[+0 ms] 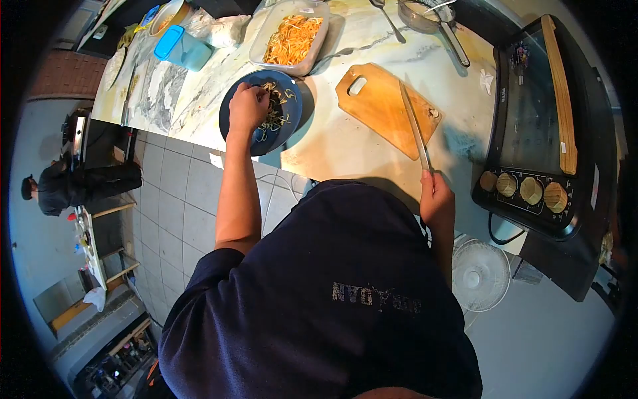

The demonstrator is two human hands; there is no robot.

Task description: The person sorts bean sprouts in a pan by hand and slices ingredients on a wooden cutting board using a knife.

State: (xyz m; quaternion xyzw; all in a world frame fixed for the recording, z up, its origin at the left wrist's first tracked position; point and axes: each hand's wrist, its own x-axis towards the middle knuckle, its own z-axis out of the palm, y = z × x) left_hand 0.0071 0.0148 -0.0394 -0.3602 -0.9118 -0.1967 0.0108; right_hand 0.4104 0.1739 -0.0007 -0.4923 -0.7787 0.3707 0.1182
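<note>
My left hand [248,106] is over a dark blue bowl [229,130] near the counter's front edge. Its fingers are curled down and closed among thin, pale and brownish shreds [276,120] lying in the bowl; what sits between the fingertips is hidden. In my right hand [435,193] is the handle of a kitchen knife [413,123], its long blade resting across a wooden cutting board [372,106]. A small pale piece [434,114] lies near the board's right end, beside the blade. Behind the bowl stands a clear plastic container [321,43] of orange shreds [294,40].
A black toaster oven [531,120] with wooden knobs borders the right side. Toward the back are a small pan [422,13], a spoon [392,23], a blue-lidded container [183,50] and a plastic bag [226,30]. A fan [473,276] stands below; another person [73,186] is far left.
</note>
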